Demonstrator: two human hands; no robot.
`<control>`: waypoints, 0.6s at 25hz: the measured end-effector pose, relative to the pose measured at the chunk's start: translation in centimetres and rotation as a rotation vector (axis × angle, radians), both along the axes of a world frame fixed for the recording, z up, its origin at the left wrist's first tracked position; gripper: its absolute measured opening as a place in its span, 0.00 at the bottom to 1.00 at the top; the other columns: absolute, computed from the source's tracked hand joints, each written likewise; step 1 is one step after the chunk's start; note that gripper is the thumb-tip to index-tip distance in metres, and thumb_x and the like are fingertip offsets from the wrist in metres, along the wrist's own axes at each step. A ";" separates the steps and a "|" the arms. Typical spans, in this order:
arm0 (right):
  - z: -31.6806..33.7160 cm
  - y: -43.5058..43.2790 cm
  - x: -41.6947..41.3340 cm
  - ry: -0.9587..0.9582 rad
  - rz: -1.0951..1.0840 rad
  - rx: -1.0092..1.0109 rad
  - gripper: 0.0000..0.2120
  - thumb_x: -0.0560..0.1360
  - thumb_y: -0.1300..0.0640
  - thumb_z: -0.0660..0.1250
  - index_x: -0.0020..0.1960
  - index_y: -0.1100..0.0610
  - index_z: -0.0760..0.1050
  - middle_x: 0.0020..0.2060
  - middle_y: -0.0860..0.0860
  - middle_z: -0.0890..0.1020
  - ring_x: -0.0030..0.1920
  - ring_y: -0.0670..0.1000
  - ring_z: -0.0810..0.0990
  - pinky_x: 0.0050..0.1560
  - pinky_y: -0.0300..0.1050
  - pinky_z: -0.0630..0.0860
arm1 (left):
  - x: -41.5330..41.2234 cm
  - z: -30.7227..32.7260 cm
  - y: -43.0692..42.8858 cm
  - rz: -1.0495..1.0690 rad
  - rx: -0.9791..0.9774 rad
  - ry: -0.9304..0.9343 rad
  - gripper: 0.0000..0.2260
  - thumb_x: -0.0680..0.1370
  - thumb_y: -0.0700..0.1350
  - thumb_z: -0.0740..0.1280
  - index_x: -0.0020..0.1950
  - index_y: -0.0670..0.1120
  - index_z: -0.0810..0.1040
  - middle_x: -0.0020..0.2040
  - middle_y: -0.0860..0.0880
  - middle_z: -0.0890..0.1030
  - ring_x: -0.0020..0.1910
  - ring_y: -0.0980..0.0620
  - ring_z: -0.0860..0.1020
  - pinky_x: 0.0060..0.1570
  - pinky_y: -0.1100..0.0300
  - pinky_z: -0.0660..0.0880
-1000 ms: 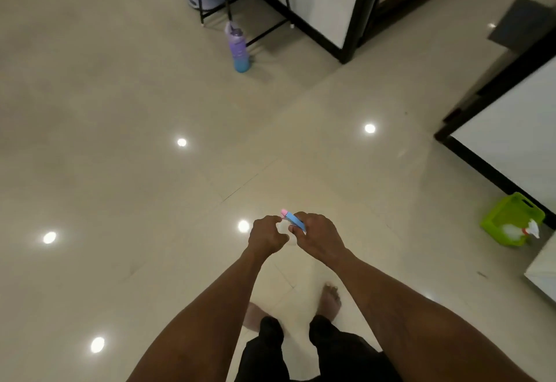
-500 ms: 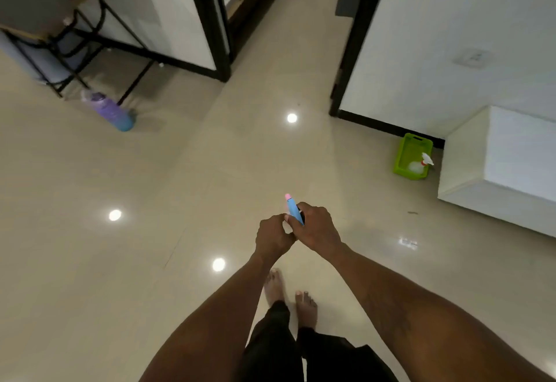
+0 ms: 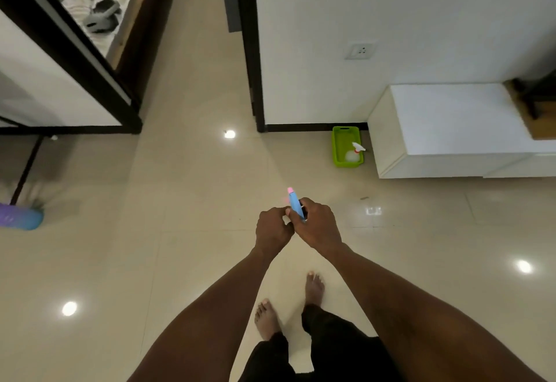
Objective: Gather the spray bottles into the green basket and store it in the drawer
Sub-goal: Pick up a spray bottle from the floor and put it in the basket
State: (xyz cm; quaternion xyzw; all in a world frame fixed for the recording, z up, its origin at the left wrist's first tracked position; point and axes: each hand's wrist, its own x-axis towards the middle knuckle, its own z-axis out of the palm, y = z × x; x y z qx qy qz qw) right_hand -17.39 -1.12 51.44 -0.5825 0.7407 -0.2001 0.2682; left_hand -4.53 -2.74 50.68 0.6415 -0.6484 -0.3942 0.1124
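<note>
both hands point(image 3: 298, 228) grip a blue spray bottle point(image 3: 295, 204); green basket point(image 3: 340, 147) ahead.

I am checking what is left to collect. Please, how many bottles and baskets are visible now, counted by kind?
Spray bottles: 2, a blue spray bottle in the right hand and a white spray bottle in the basket.
Water bottles: 1, a purple water bottle on the floor.
Baskets: 1, a green basket.
Total: 4

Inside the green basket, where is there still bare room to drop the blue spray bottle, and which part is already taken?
The green basket is bare across its far end, toward the wall, and along its left side. The near right corner, beside the white cabinet, is crowded by a white spray bottle. The blue spray bottle sits in the right hand.
</note>
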 end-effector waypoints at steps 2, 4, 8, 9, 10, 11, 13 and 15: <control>-0.3 -1.9 -2.2 0.002 -0.025 0.000 0.16 0.76 0.38 0.63 0.42 0.51 0.72 0.29 0.48 0.76 0.29 0.51 0.75 0.32 0.46 0.72 | -2.2 0.1 -2.4 -0.047 -0.013 0.012 0.07 0.76 0.44 0.67 0.47 0.47 0.85 0.32 0.45 0.81 0.31 0.48 0.71 0.33 0.52 0.72; -0.6 -4.0 -4.8 -0.019 -0.041 0.002 0.16 0.76 0.39 0.63 0.43 0.52 0.73 0.29 0.49 0.76 0.29 0.51 0.74 0.32 0.46 0.72 | -4.8 0.0 -5.2 -0.102 -0.023 0.014 0.08 0.76 0.44 0.66 0.48 0.46 0.85 0.36 0.44 0.83 0.34 0.46 0.74 0.36 0.52 0.73; -0.9 -8.7 -10.4 -0.035 -0.030 0.015 0.16 0.77 0.41 0.64 0.41 0.54 0.72 0.29 0.49 0.76 0.29 0.51 0.72 0.31 0.45 0.69 | -10.0 0.3 -10.7 -0.166 0.020 -0.047 0.08 0.76 0.46 0.68 0.49 0.45 0.85 0.44 0.44 0.85 0.44 0.44 0.81 0.44 0.50 0.78; -0.8 -9.9 -11.9 -0.036 -0.011 0.011 0.15 0.77 0.42 0.64 0.42 0.54 0.73 0.29 0.48 0.76 0.29 0.50 0.72 0.32 0.45 0.69 | -11.4 0.3 -12.3 -0.170 0.035 -0.067 0.09 0.75 0.47 0.70 0.50 0.44 0.85 0.46 0.44 0.85 0.46 0.44 0.82 0.46 0.50 0.78; -0.7 -11.1 -13.2 -0.039 0.000 0.006 0.13 0.77 0.44 0.65 0.43 0.53 0.74 0.30 0.46 0.76 0.30 0.50 0.72 0.32 0.44 0.69 | -12.5 0.3 -13.5 -0.165 0.053 -0.084 0.11 0.75 0.49 0.71 0.51 0.44 0.84 0.47 0.45 0.85 0.48 0.45 0.82 0.47 0.52 0.79; -0.6 -12.3 -14.4 -0.043 0.000 -0.002 0.11 0.77 0.45 0.66 0.46 0.53 0.77 0.31 0.43 0.76 0.31 0.48 0.72 0.33 0.42 0.68 | -13.6 0.3 -14.7 -0.148 0.072 -0.093 0.13 0.74 0.52 0.72 0.52 0.44 0.84 0.50 0.46 0.84 0.50 0.45 0.82 0.48 0.53 0.79; -0.8 -14.7 -16.7 -0.039 -0.007 -0.006 0.08 0.77 0.48 0.67 0.49 0.53 0.78 0.34 0.42 0.76 0.33 0.47 0.73 0.34 0.40 0.66 | -15.4 0.3 -17.2 -0.052 0.103 -0.077 0.22 0.72 0.54 0.75 0.62 0.44 0.81 0.58 0.47 0.83 0.57 0.46 0.81 0.55 0.51 0.78; -1.4 -17.2 -18.7 0.007 0.005 0.029 0.08 0.77 0.50 0.67 0.50 0.54 0.79 0.35 0.47 0.78 0.35 0.50 0.74 0.36 0.42 0.66 | -16.9 -0.2 -19.9 -0.016 0.096 -0.065 0.31 0.72 0.53 0.76 0.72 0.45 0.73 0.65 0.46 0.80 0.62 0.46 0.79 0.62 0.49 0.76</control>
